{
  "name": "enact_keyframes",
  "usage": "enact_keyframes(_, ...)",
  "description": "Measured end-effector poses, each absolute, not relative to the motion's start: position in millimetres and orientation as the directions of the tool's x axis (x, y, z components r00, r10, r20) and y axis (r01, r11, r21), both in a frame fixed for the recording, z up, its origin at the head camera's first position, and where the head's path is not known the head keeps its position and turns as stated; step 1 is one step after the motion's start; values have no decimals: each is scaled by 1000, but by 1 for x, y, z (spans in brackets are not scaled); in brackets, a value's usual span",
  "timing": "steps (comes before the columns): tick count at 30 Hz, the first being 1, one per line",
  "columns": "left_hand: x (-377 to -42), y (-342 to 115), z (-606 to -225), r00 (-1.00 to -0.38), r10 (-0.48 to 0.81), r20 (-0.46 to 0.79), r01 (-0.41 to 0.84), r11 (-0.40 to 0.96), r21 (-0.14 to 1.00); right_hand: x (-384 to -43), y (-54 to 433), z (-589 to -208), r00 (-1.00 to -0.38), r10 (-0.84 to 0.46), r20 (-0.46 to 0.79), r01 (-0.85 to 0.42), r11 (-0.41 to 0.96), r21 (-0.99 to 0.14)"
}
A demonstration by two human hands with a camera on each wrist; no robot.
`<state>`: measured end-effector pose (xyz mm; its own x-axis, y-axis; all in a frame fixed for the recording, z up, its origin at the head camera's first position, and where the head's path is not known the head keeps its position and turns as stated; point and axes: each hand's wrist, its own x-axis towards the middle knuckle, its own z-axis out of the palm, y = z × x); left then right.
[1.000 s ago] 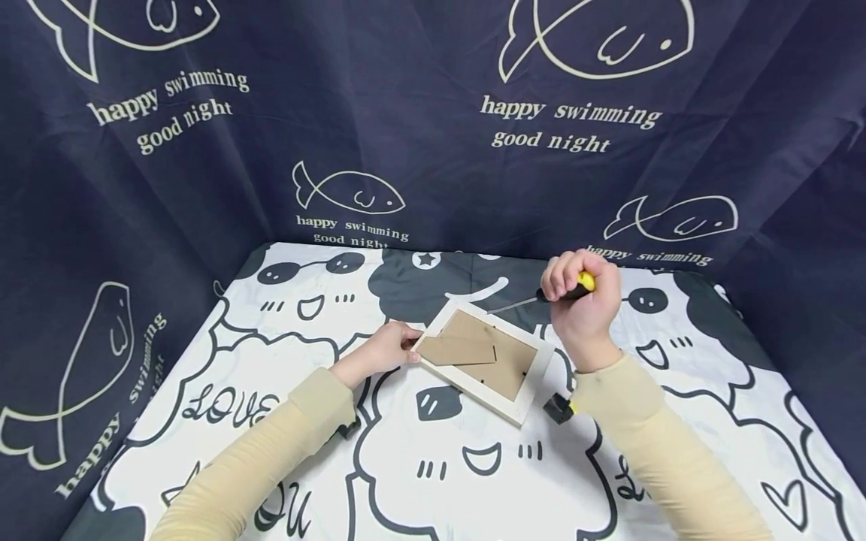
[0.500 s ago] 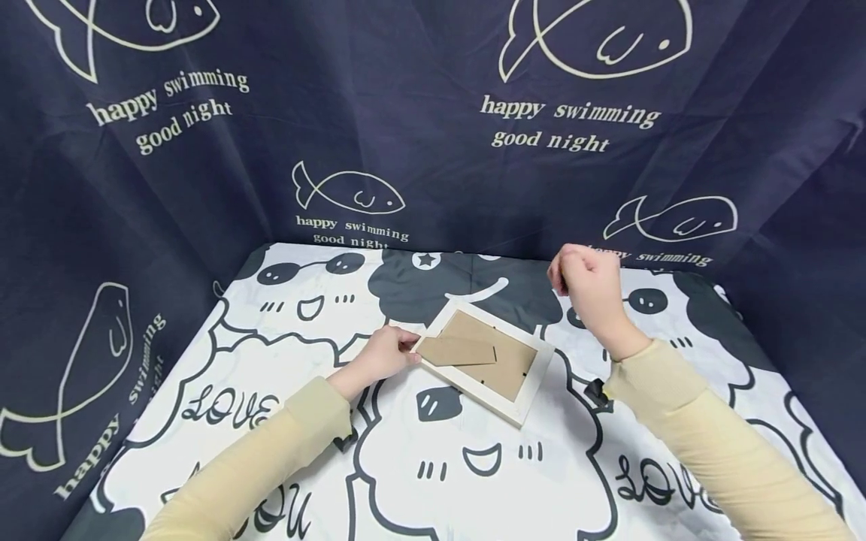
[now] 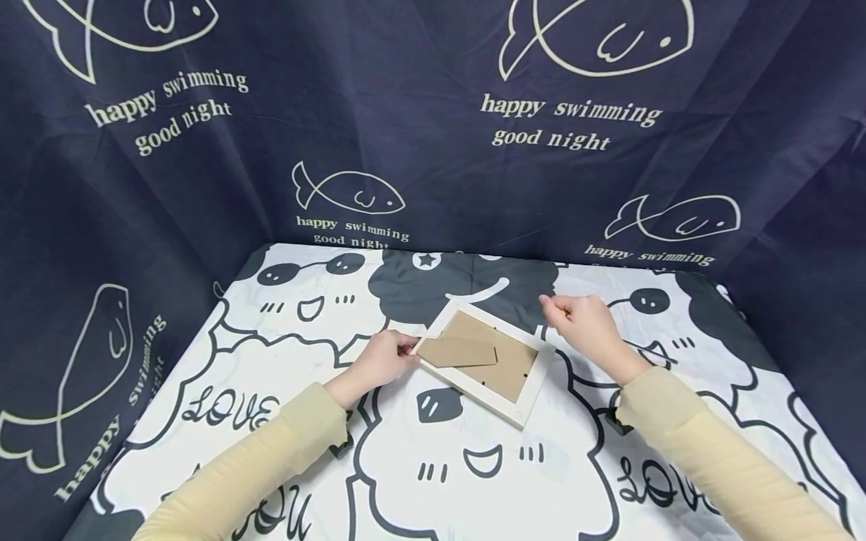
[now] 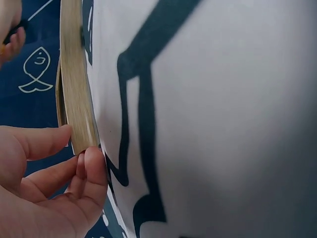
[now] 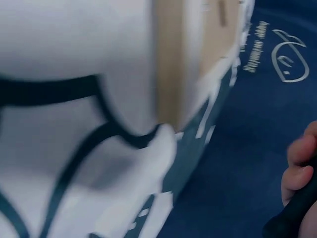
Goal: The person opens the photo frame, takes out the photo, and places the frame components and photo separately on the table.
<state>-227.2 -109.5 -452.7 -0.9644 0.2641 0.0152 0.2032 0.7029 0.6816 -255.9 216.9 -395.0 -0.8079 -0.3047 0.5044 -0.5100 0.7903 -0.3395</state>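
A white picture frame (image 3: 534,385) lies face down on the printed cloth, turned at an angle. Its brown backing board (image 3: 516,355) shows, with a flat stand leg (image 3: 460,352) and small dark tabs round the edge. My left hand (image 3: 384,358) pinches the frame's left corner; the left wrist view shows thumb and fingers around its pale wooden side (image 4: 77,74). Right of the frame, my right hand (image 3: 585,323) is raised, gripping a screwdriver (image 3: 651,352). The metal shaft points right, past the wrist. Its black handle (image 5: 292,213) is partly visible in the right wrist view.
A white cloth (image 3: 473,496) with black cartoon drawings covers the table. Dark blue curtains (image 3: 433,135) printed with fish and words rise behind it and at both sides. Small black devices sit at both wrists, by the beige sleeves (image 3: 717,443).
My right hand has moved away from the frame and turned over, so the screwdriver's shaft, which pointed left at the frame's upper edge, now points right. My left hand and the frame hardly moved.
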Motion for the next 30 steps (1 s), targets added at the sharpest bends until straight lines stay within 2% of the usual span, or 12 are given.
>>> enact_keyframes(6, -226, -109, -451, -963, 270, 19, 214, 717, 663, -254, 227, -416, -864, -355, 359, -459, 846, -269)
enact_keyframes(14, -226, -109, -450, -961, 275, 12, 214, 720, 660, -252, 235, -431, -934, -315, 170, -353, 891, -285)
enact_keyframes(30, -230, -111, -448, -946, 323, -28, 229, 727, 647, -255, 242, -444, -961, -272, 54, -274, 899, -341)
